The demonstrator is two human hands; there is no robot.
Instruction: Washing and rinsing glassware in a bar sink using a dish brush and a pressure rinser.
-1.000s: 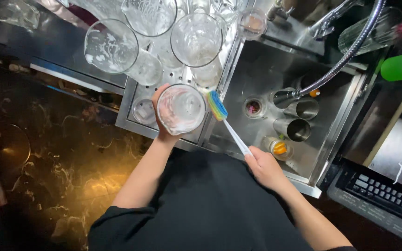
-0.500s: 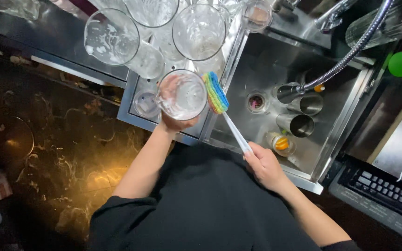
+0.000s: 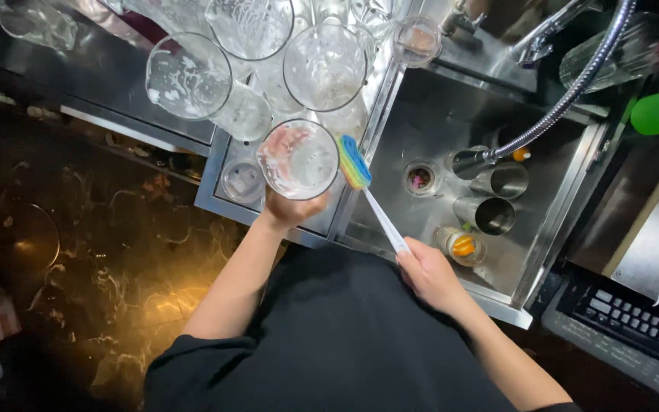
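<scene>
glass in hand: a clear, soapy drinking glass (image 3: 299,159), seen mouth-up, held over the left basin of the steel sink, just in front of the crowd of other glasses
left hand: the left hand (image 3: 291,207) is closed around the base of the soapy glass from below, fingers wrapped on it
brush: a long white-handled brush with a rainbow-striped sponge head (image 3: 355,162); the head sits just beside the glass's right rim, whether touching i cannot tell
right hand: the right hand (image 3: 430,273) is gripped on the lower end of the brush handle, over the sink's front edge
other glasses: several clear foamy glasses (image 3: 325,65) stand bunched at the back of the left basin, near the held one; a small glass (image 3: 242,180) sits just left of it
right basin: the stainless steel sink (image 3: 413,114) holds two steel cups (image 3: 490,214), a small glass with something orange (image 3: 461,246) and a drain strainer (image 3: 419,178)
faucet: a flexible metal hose faucet (image 3: 566,99) curves down over the right basin
edges: a dark marbled counter (image 3: 78,252) lies left; a black keyboard (image 3: 634,328) sits at the lower right
</scene>
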